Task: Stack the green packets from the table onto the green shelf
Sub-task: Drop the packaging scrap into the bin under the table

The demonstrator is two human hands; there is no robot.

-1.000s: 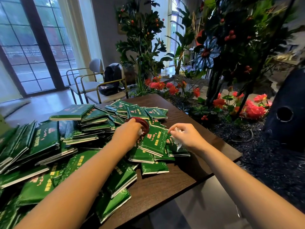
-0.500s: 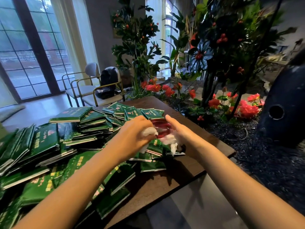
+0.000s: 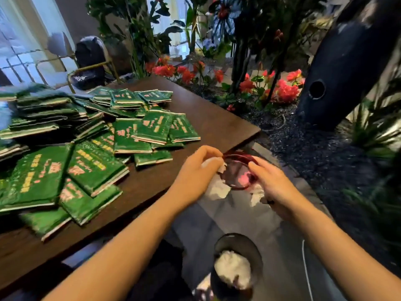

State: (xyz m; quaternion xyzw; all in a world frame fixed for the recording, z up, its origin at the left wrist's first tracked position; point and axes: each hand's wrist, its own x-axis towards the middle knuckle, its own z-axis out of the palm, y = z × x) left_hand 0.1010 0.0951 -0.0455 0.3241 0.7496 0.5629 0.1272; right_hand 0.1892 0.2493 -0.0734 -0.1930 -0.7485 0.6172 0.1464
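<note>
Packets lie in a loose heap on the table, none lifted, at nine to ten o'clock from the hands. Shelf: not in view.

Left hand pinches the dish, red and translucent, at its nine o'clock rim, with tissue bunched under the fingers. Right hand grips the rim at three o'clock, with more tissue beneath it. The dish hangs just off the table corner. A bin holding tissue stands at six o'clock, below.

Judgement: litter is being cleared and stacking has not begun. To do this well, tip the dish squarely over the bin, let the tissue drop clear, then free both hands and take the packets in squared bundles.
</note>
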